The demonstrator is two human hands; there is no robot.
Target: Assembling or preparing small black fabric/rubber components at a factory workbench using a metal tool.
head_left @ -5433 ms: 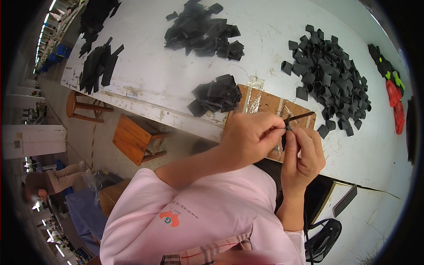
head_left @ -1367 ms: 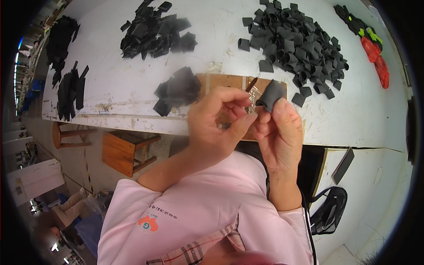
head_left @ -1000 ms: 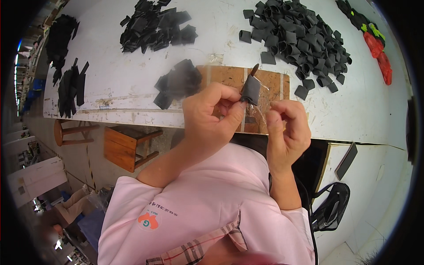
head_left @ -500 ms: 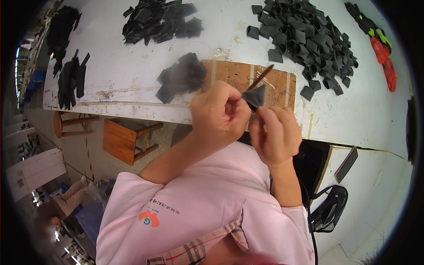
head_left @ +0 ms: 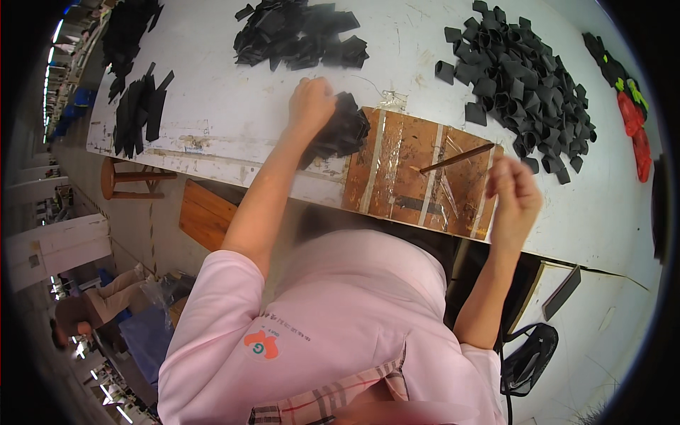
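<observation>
My left hand [head_left: 312, 103] is stretched out over a small stack of black fabric pieces [head_left: 341, 131] at the left end of a brown wooden board [head_left: 418, 173], fingers curled down onto the stack. My right hand [head_left: 513, 195] is raised over the board's right end, closed on a thin brown stick [head_left: 457, 158] that points left across the board. A big heap of black folded loops [head_left: 524, 78] lies beyond the board to the right.
Another pile of black pieces [head_left: 297, 32] lies at the back of the white table [head_left: 212, 106]; black strips [head_left: 138, 106] lie at its left end. Red and green items [head_left: 630, 106] sit far right. A wooden stool [head_left: 131, 177] stands below the table edge.
My hands were together in front of me working a black piece with the stick. They have parted: the left hand moved out to the black stack, the right stays with the stick.
</observation>
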